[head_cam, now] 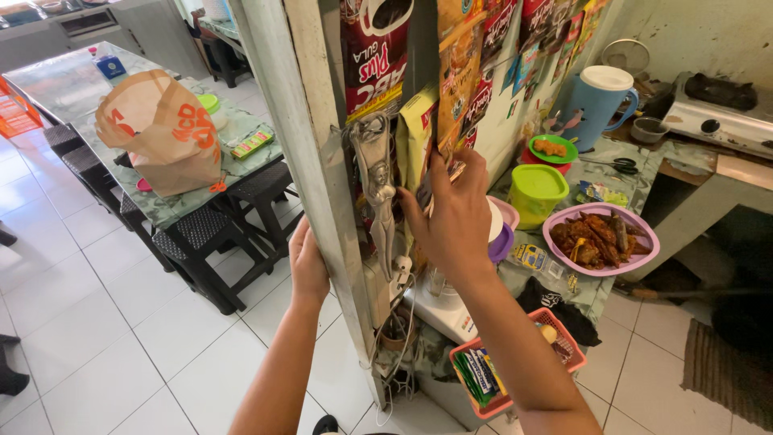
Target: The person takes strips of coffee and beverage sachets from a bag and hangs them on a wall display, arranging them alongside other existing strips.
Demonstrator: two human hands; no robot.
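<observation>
The yellow sachet strip hangs upright from the top edge at 12 o'clock, glossy, printed in orange, its lower end pinched at picture centre. Just beside it at 9 o'clock hangs a pale yellow packet, also upright. The white post stands slightly tilted, running from 12 down to 6 o'clock.

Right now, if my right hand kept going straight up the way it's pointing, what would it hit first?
The right hand points up into the hanging sachet strips; its fingertips look already on them, so it would likely meet those first, though depth is unclear.
</observation>
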